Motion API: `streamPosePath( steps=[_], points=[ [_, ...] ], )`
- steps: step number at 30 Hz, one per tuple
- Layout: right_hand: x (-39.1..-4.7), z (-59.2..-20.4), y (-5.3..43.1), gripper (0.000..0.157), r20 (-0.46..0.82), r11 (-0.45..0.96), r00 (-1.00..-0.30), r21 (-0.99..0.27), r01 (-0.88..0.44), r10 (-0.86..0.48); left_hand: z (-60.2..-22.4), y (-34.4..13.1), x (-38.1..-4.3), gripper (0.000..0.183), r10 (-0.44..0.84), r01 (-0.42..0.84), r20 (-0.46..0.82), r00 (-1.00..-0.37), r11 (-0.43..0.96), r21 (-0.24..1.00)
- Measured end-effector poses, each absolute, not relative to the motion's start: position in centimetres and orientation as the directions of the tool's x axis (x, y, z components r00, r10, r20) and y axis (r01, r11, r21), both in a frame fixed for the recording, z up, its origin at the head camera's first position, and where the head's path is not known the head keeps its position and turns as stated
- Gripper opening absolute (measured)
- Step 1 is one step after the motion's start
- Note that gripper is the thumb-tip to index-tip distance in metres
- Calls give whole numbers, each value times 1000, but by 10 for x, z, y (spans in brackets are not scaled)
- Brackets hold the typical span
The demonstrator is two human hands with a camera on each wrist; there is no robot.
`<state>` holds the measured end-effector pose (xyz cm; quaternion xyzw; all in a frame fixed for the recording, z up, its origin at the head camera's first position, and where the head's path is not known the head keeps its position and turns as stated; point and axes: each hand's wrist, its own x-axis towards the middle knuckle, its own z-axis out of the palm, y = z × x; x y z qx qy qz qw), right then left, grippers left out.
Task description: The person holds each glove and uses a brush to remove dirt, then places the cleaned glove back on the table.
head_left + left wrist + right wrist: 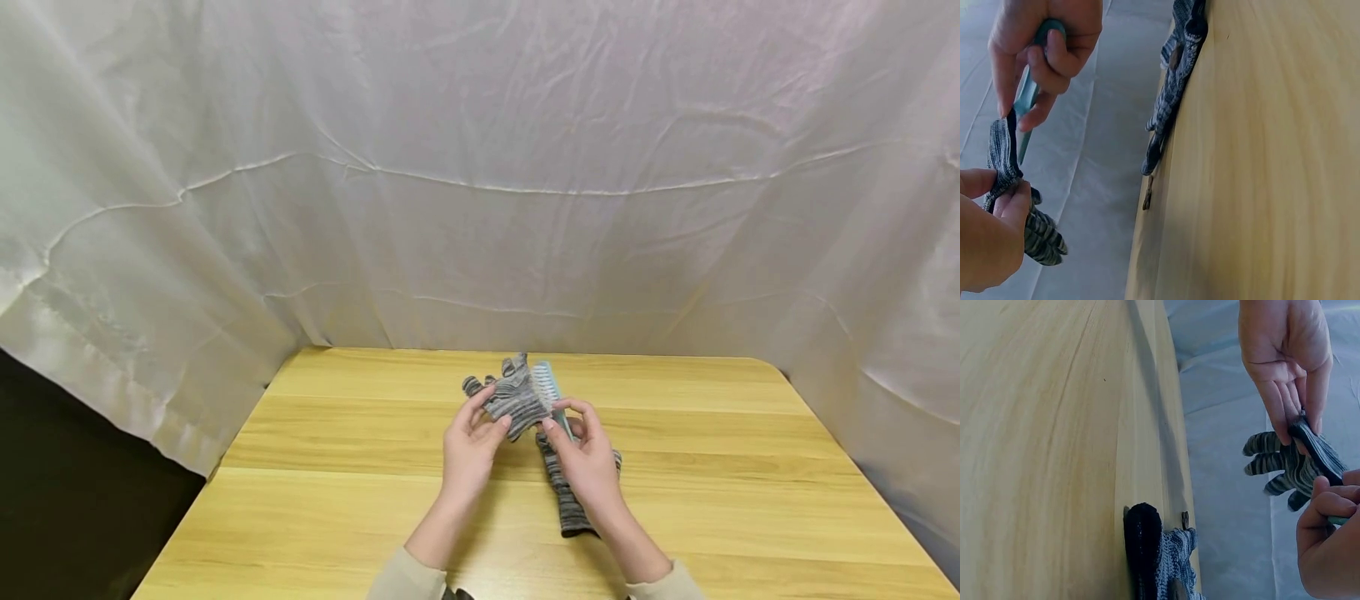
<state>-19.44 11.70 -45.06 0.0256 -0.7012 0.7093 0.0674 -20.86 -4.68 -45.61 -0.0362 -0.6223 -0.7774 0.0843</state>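
Note:
A grey-and-black striped knit glove (517, 400) is held up above the table, its fingers pointing left in the head view. My left hand (470, 450) pinches it between thumb and fingers near the cuff. In my right hand (588, 458), curled fingers grip the teal handle of a light blue brush (551, 385) with white bristles. The bristles face the glove, right at its side. Thumb and forefinger of that hand also reach the cuff edge (1011, 134). A matching second glove (572, 508) lies on the table below the right hand, which partly covers it.
The wood-grain table (315, 500) spreads out under both hands. Behind it and at its sides hangs a pale grey curtain (480, 250). A small dark thing (1147, 192) lies near the table edge, beside the second glove.

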Motion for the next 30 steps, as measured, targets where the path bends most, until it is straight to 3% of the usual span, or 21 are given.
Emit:
streamPosePath(
  steps=[10, 16, 22, 30],
  points=[
    [-193, -438, 120, 36, 163, 39, -982, -986, -160, 91, -437, -59, -204, 55, -75, 164, 155, -985, -143, 976],
    [-181, -416, 115, 36, 261, 155, -963, -956, -248, 71, -453, -59, -213, 57, -69, 195, 187, -980, -146, 970],
    [-183, -425, 114, 34, 432, 307, -902, -863, -403, 31, -454, -59, -214, 61, -51, 225, 220, -974, -145, 963],
    [-194, -451, 117, 37, 586, 447, -799, -685, -576, -133, -453, -63, -213, 67, -19, 209, 208, -978, -137, 968]
  ],
)
